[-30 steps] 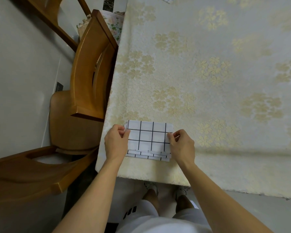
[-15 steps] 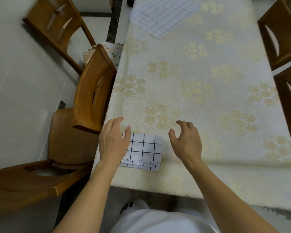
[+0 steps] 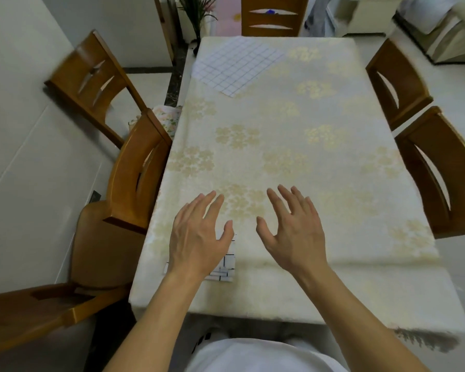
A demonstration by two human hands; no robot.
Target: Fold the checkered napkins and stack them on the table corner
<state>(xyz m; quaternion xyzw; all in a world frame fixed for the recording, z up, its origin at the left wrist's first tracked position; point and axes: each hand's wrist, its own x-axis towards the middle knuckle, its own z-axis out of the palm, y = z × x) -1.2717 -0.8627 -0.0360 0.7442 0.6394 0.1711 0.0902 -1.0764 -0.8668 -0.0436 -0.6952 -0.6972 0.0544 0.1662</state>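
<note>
Folded grid-cloth stack (image 3: pixel 227 267) lower left on floral surface (image 3: pixel 293 146); flat napkin (image 3: pixel 236 65) upper centre. Left hand (image 3: pixel 199 237), right hand (image 3: pixel 293 232): fingers spread, released since earlier.

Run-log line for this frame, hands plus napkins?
left hand: open, over folded napkin stack | right hand: open, empty | unfolded checkered napkin: far corner

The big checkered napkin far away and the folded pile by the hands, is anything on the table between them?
Nothing: in the head view only bare flowered tablecloth lies between the unfolded napkin and the folded stack.
</note>
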